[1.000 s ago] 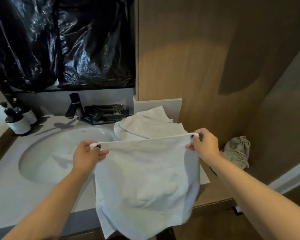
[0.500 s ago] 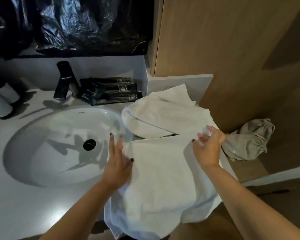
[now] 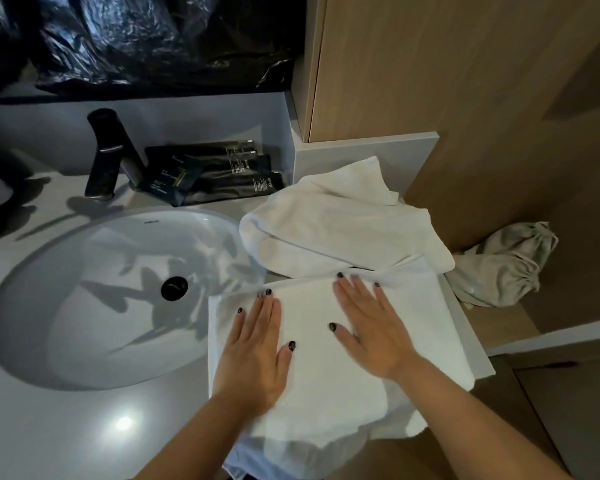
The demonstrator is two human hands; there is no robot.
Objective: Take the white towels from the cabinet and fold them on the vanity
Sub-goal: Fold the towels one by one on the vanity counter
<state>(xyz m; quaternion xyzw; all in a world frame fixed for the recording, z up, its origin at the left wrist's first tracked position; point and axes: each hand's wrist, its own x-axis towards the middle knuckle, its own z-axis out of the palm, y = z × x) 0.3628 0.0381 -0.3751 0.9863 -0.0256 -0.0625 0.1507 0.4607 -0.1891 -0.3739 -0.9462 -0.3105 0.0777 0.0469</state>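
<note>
White terry cloth fills the right end of the vanity: one towel lies spread flat on the grey counter, its near edge spilling over the front of the top. Both hands lie on it palm down with fingers straight and flat, holding nothing. The left hand presses the left part of the towel, close to the rim of the sink, its fingers pointing away from the person. The right hand presses just beside it, its fingertips reaching the far folded edge of the towel. A second towel sits loosely bunched behind the first, touching its far edge and leaning against the low grey upstand by the wooden panel. At the back of the counter a dark tap stands beside a stack of black packets. Black plastic sheeting hangs above them. To the right, below the counter's end, a crumpled beige drawstring bag rests on a wooden ledge, apart from both towels.
</note>
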